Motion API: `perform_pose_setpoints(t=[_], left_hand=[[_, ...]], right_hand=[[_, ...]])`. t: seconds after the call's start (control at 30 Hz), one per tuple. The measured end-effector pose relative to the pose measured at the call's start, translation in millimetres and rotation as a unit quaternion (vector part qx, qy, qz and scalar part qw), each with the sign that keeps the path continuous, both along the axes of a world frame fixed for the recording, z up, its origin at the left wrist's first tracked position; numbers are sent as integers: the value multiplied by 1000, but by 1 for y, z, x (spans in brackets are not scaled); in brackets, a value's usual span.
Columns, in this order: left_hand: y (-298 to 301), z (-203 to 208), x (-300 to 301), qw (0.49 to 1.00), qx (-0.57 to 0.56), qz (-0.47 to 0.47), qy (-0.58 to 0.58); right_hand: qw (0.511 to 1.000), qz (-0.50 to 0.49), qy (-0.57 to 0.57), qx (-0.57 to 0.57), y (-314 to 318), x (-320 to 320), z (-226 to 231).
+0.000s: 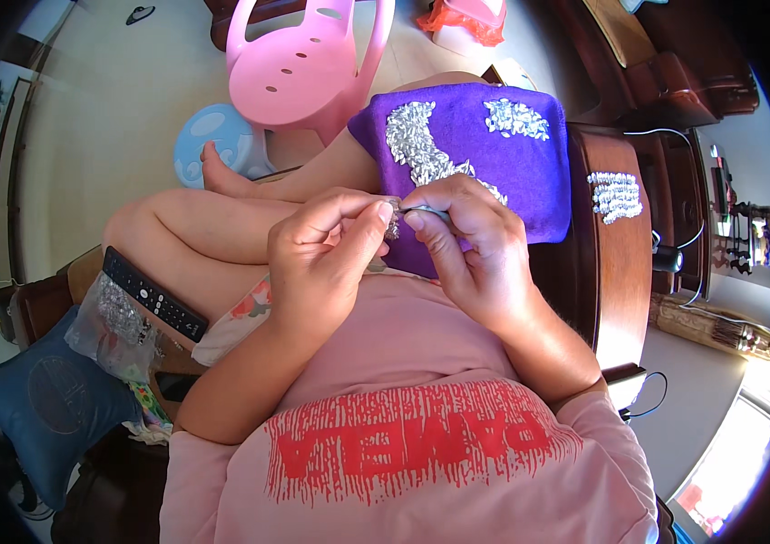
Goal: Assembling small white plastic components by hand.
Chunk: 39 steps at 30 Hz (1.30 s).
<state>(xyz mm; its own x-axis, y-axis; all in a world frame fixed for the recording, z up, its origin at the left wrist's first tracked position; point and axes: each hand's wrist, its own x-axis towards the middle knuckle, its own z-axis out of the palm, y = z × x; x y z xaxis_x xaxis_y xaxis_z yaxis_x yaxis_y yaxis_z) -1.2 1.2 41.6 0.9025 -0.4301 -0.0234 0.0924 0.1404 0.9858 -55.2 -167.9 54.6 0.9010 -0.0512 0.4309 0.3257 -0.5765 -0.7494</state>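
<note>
Above my lap, my left hand [335, 245] is closed in a pinch on a small cluster of silvery pieces [393, 224]. My right hand [480, 245] meets it fingertip to fingertip, thumb and forefinger closed round a slim grey metal tool [430, 212]. The tool's tip reaches the left fingertips, but its exact kind cannot be made out. Just beyond the hands, a purple towel [530, 190] is spread over something boxy. Many loose small silver leaf-shaped pieces [426, 150] lie on it in a long curved heap, with a smaller heap [516, 119] to the right.
Strung-looking rows of silvery pieces [615, 197] lie on the wooden armrest [620, 272] at right. A black remote control [154, 295] rests by my left thigh, beside a clear plastic bag [113, 326] and blue cushion [58, 399]. Ahead stand a pink chair [299, 77] and blue stool [217, 140].
</note>
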Motion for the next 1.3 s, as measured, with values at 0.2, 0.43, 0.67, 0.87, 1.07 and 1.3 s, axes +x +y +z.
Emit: perform_pose_setpoints(t=[0.2, 0.43, 0.67, 0.87, 1.07, 1.3], left_hand=[[-1, 1, -1, 999, -18, 6, 30], [0, 0, -1, 999, -27, -6, 38], [-1, 3, -4, 1000, -5, 7, -9], [-5, -3, -6, 999, -4, 30, -41], [-8, -10, -7, 989, 14, 56, -136], [-11, -11, -7, 983, 0, 64, -170]], right_hand=[[999, -2, -28, -22, -1, 2, -2], [1000, 3, -11, 3, 0, 1, 0], [1000, -9, -26, -12, 1, 0, -1], [998, -17, -41, -34, 4, 0, 0], [999, -38, -23, -18, 7, -1, 2], [997, -40, 30, 58, 8, -3, 1]])
